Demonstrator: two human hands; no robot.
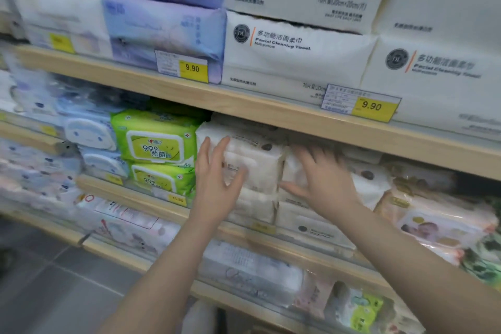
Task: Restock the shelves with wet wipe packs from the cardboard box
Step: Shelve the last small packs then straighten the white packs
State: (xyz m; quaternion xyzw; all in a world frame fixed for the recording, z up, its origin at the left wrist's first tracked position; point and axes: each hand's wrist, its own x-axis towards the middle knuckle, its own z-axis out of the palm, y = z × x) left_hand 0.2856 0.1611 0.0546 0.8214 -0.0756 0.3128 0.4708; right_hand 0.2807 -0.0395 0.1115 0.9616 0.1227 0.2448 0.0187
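Wet wipe packs (252, 168): white. Neighbouring packs (156, 141): bright green with white lids. Further left packs (89, 133): pale blue. Price tags (375, 107): yellow, black digits. Shelves (244, 106): light wood. Floor (54, 279): grey tiles.

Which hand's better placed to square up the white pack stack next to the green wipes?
Left, probably. The left hand lies open against the white pack stack beside the green packs; the right hand rests on the neighbouring stack.

Place was shop, retail aisle. Long light wooden shelves (244, 106) stood in tiers, packed with wrapped goods in rows: green plastic wet wipe packs (154, 141), big white facial towel packs (292, 54). Yellow price labels reading 9.90 (371, 106) sat on shelf edge.
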